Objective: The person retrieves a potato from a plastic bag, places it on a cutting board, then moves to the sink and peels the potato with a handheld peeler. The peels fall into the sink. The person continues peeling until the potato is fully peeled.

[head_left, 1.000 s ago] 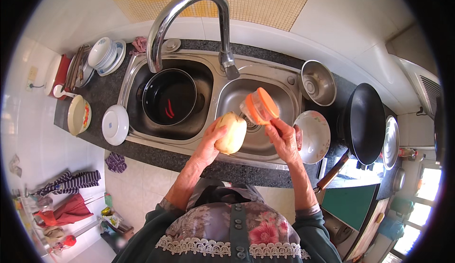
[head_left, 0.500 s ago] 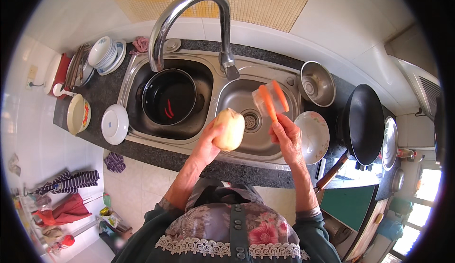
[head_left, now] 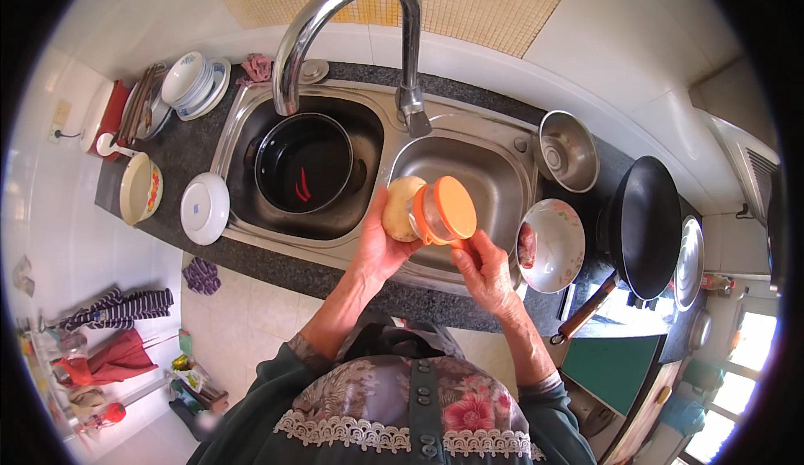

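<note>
My left hand (head_left: 377, 243) is closed round a large, pale yellow root vegetable (head_left: 397, 212), whose exact kind I cannot tell. It is held over the front of the right sink basin (head_left: 498, 176). In my right hand (head_left: 490, 274) is an orange-handled peeler (head_left: 456, 207) with a clear catch container and a round orange lid. The container lies against the vegetable's right side; the blade is hidden. Right of my right hand stands a flowered white bowl (head_left: 563, 239), a reddish piece of food (head_left: 527, 246) at its left rim.
A black pot (head_left: 267, 182) with two thin red strips inside stands in the left basin. The tall faucet (head_left: 285, 71) arches above. Around the sink are a white dish (head_left: 205, 208), stacked bowls (head_left: 184, 80), a steel bowl (head_left: 567, 151) and a black wok (head_left: 653, 231).
My right hand has lowered the peeler leftward from above the right basin onto the vegetable. The vegetable has turned in my left hand. The view has shifted slightly.
</note>
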The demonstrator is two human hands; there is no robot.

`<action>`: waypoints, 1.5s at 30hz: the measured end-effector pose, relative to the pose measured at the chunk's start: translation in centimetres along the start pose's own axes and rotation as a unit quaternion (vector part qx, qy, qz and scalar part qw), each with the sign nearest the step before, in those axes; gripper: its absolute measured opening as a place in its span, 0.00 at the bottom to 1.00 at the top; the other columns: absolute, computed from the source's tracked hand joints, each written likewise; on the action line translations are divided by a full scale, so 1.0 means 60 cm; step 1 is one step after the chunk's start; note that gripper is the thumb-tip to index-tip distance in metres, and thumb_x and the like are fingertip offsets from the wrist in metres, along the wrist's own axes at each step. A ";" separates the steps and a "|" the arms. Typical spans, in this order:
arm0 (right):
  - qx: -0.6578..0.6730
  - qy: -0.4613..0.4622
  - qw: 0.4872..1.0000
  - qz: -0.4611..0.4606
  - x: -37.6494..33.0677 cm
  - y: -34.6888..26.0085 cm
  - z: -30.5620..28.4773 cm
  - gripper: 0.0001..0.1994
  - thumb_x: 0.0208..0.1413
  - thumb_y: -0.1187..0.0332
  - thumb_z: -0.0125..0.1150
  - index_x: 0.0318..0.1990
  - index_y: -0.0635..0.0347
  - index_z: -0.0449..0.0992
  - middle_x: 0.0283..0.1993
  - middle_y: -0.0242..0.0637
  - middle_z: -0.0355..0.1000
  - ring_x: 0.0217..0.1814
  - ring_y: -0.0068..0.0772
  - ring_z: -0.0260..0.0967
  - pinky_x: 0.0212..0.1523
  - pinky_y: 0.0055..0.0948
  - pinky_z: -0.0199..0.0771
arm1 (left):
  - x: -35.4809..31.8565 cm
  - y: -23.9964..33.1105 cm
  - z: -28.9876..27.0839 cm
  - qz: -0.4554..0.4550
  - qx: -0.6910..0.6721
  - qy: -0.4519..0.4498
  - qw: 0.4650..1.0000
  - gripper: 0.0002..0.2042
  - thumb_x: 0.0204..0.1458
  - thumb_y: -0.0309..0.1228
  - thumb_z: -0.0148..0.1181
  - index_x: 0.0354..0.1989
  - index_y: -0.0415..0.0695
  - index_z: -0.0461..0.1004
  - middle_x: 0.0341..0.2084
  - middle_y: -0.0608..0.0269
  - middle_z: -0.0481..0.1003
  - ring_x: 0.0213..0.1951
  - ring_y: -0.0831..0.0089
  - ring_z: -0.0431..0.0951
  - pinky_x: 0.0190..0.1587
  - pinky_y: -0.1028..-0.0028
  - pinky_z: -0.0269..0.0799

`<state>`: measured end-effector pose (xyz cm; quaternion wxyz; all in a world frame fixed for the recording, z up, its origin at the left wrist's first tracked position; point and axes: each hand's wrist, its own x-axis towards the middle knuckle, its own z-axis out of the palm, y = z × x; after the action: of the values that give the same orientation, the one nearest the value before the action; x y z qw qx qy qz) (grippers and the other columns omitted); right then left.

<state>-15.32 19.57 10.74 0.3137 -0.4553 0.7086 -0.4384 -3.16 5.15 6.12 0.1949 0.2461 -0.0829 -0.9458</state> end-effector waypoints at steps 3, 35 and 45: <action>-0.028 0.001 0.999 -0.044 0.003 -0.003 0.008 0.13 0.53 0.72 0.55 0.46 0.66 0.68 0.32 0.46 0.70 0.31 0.41 0.71 0.33 0.30 0.71 | 0.011 0.006 -0.001 -0.024 0.003 -0.116 0.993 0.27 0.52 0.55 0.47 0.50 0.46 0.67 0.42 0.63 0.72 0.43 0.72 0.74 0.40 0.69 0.74; 0.161 0.083 0.982 0.058 0.030 0.077 -0.010 0.18 0.60 0.66 0.49 0.55 0.66 0.65 0.26 0.25 0.64 0.26 0.13 0.57 0.28 0.15 0.61 | -0.035 0.008 -0.009 -0.054 0.062 0.018 0.996 0.27 0.51 0.54 0.51 0.49 0.42 0.67 0.38 0.53 0.73 0.38 0.61 0.75 0.36 0.67 0.76; -0.007 0.073 0.997 0.003 0.034 0.073 -0.021 0.17 0.58 0.70 0.50 0.52 0.71 0.66 0.27 0.30 0.66 0.30 0.18 0.62 0.33 0.18 0.64 | -0.033 -0.004 0.007 -0.070 0.110 -0.016 0.991 0.28 0.51 0.54 0.49 0.51 0.41 0.65 0.36 0.51 0.74 0.33 0.62 0.77 0.32 0.67 0.76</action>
<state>-18.80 19.03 7.20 0.2592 -0.4225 0.7340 -0.4643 -1.88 6.21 7.29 0.0991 0.2564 -0.1717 -0.9460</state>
